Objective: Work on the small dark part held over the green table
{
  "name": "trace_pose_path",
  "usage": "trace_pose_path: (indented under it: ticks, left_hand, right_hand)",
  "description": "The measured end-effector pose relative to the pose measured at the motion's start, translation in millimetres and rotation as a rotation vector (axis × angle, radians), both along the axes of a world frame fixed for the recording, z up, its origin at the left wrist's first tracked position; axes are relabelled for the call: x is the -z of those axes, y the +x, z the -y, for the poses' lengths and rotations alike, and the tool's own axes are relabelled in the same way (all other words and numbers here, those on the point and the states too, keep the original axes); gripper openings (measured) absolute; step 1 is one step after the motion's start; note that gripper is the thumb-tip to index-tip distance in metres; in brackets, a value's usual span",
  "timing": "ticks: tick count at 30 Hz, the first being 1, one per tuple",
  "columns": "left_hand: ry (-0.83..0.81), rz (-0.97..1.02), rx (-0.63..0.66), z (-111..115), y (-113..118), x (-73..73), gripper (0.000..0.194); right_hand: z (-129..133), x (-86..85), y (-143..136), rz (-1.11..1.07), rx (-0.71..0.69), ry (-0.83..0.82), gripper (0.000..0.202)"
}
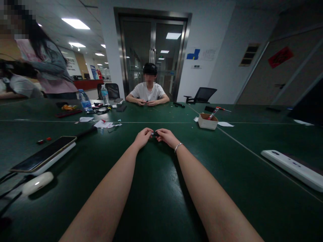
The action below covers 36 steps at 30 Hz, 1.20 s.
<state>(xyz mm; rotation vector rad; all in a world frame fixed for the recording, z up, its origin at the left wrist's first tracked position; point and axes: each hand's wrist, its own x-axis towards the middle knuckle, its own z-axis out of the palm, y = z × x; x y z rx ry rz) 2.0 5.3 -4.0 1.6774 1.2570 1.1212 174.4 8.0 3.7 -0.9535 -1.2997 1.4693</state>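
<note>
My left hand (143, 138) and my right hand (167, 137) meet over the middle of the table, arms stretched forward. Between their fingertips is a small black piece with a pale, metal-looking end (154, 133); it resembles a USB stick, but it is too small to be sure. The left fingers pinch its pale end, while the right thumb and fingers close on the dark end. Fingers hide part of it. A silver bracelet circles my right wrist.
On the green table (151, 188), a phone (44, 153) rests on a white block, beside a white mouse-like object (37, 184). A small box (208, 121) stands ahead right, a long white device (292, 168) farther right. Bottles (85, 101) stand back left. A person (148, 90) sits opposite.
</note>
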Motion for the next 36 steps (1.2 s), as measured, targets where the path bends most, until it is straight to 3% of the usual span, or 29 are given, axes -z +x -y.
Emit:
trace_pose_path:
  ticks: [36]
  left_hand:
    - [0.042,-0.042,0.001,2.3,1.2,-0.9,0.028]
  right_hand:
    - [-4.3,3.4,1.0,0.012,-0.021,0.002,0.005]
